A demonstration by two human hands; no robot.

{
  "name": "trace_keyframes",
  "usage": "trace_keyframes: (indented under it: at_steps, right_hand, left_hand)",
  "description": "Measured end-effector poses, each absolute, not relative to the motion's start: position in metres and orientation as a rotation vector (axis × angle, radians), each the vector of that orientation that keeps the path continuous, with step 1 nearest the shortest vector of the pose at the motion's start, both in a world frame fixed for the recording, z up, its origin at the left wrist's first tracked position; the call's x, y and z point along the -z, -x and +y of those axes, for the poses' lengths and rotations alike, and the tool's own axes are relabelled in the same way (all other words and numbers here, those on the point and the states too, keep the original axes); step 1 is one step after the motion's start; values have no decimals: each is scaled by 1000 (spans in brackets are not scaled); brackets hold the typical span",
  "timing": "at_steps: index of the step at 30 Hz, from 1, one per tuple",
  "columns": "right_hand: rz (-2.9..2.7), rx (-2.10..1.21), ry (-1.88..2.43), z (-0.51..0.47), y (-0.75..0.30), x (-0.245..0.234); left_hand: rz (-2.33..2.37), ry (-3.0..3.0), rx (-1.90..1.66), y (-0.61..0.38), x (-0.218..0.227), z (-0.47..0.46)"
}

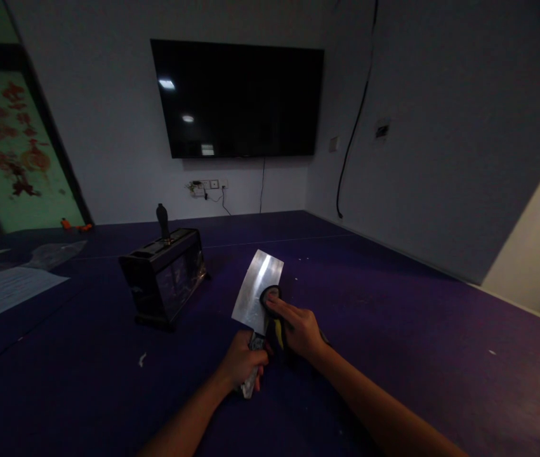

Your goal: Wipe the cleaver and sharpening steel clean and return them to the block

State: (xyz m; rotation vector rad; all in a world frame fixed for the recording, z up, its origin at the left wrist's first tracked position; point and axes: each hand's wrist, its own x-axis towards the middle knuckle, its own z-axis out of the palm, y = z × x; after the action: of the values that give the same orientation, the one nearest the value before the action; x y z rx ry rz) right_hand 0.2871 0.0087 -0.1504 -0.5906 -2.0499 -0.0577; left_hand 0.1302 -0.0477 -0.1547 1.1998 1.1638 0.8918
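A cleaver (256,289) with a broad, shiny blade is held tilted up over the purple surface. My left hand (243,362) is closed around its handle, which shows partly between the fingers. My right hand (302,331) is closed on what looks like a pair of scissors (278,333) with black-and-yellow loop handles. One black loop overlaps the right edge of the cleaver blade in view; whether they touch I cannot tell. Most of the scissors is hidden under the right hand. To the left stands a black knife block (165,273) with see-through sides and one black handle (162,220) sticking up.
The purple surface (393,355) runs back to the walls. Paper sheets (10,291) and clear plastic (55,254) lie at the left, with orange items (77,225) behind. A small white scrap (142,360) lies nearby. A television (241,98) hangs above wall sockets.
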Motion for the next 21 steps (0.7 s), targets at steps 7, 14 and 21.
trace_keyframes:
  at_steps: [7,14,21]
  right_hand:
    - [-2077,97,568,9,-289,152]
    - [-2140,106,661,11,-291,149]
    - [-2048,118,908,15,-291,143]
  left_hand:
    - [1184,-1198,-887,-131,154,-49]
    - [1171,-1207,-876,-129,156,-48]
    - [1158,-1261,-830,-129,152,-51]
